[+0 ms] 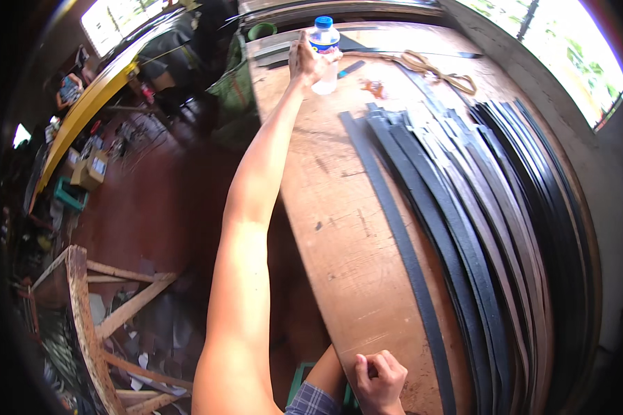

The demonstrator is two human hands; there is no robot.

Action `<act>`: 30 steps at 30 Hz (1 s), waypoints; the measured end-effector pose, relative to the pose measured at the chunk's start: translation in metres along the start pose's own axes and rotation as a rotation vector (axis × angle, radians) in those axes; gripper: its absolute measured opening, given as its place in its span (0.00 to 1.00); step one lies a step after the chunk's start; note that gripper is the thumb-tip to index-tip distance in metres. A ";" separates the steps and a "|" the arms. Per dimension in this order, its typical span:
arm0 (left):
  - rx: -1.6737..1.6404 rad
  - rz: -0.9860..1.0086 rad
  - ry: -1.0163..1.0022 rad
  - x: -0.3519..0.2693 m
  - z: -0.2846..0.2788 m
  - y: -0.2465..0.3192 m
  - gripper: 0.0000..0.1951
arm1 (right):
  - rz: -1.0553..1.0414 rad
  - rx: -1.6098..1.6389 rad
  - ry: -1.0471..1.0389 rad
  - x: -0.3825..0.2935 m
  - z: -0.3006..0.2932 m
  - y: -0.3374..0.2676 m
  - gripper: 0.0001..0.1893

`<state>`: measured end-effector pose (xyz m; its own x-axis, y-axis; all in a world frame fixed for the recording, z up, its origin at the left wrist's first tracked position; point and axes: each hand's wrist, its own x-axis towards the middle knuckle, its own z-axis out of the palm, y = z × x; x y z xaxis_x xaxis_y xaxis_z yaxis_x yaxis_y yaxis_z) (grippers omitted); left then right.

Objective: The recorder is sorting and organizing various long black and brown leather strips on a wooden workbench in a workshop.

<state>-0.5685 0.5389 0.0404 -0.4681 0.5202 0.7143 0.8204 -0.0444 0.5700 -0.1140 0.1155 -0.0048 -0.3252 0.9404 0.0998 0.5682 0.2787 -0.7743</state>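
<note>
My left hand (309,59) is stretched to the far end of a wooden table (337,249), its fingers around a clear plastic bottle (324,80) with a blue cap. The bottle stands upright. Right of it lie a blue-handled tool (352,68), a small orange item and a looped tan strap (425,65). My right hand (381,374) rests at the near table edge, fingers curled, with nothing visible in it. Beside it, a single black strip (405,249) runs along the table. Farther right are many long black and brown strips (462,207), which look like leather.
A wall with a window (560,52) borders the table's right side. At left are a wooden frame (80,311), a cardboard box (91,168), a green crate (70,194) and a yellow beam (91,104). A green sack (233,88) hangs by the far table corner. A person (68,91) is in the background.
</note>
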 end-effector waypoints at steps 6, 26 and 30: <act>-0.011 0.044 0.010 0.009 0.104 0.034 0.43 | 0.006 -0.004 0.020 -0.005 0.003 0.006 0.09; -0.009 -0.142 -0.204 0.013 0.132 0.064 0.64 | -0.047 0.041 0.009 -0.001 0.001 0.023 0.07; -0.534 -0.177 -0.145 -0.027 0.018 0.060 0.57 | -0.064 0.025 0.015 -0.002 0.003 0.018 0.12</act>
<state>-0.5011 0.5378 0.0481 -0.5024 0.6688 0.5480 0.4372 -0.3503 0.8283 -0.1056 0.1181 -0.0210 -0.3490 0.9237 0.1583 0.5279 0.3333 -0.7812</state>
